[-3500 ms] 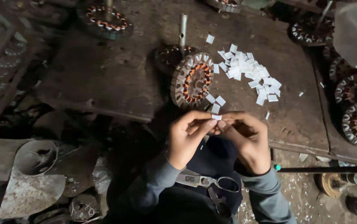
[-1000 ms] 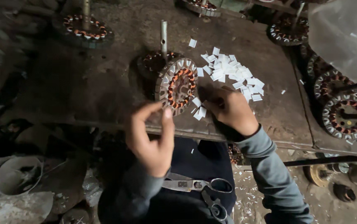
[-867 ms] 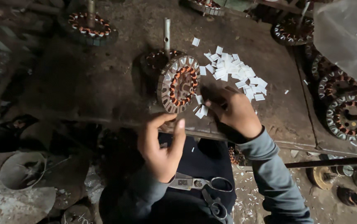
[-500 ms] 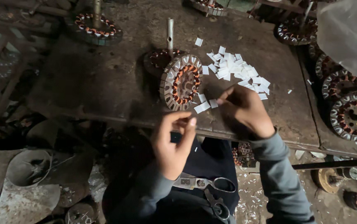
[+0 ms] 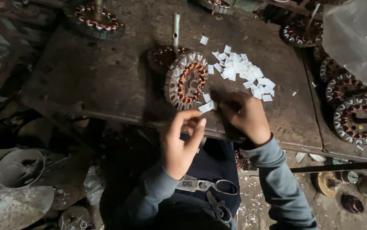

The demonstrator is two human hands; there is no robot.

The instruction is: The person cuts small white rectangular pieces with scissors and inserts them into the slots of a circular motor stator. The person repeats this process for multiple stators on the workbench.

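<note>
A person's right hand (image 5: 245, 117) pinches small white paper slips (image 5: 207, 106) at the bench (image 5: 85, 81) edge, beside a stator (image 5: 187, 81); left hand (image 5: 181, 142) half-curled, empty. Slips look light, flimsy; best gripped by edges

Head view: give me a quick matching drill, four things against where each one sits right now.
Things:
1. grey metal scissors
2. ring-shaped stator with copper windings
3. pile of small white paper slips
4. upright metal rod

Places:
A. on the dark workbench, right of the stator
B. on the person's lap
C. behind the stator
D. tilted on edge, near the bench's front

Pairs: 1-B, 2-D, 3-A, 4-C
</note>
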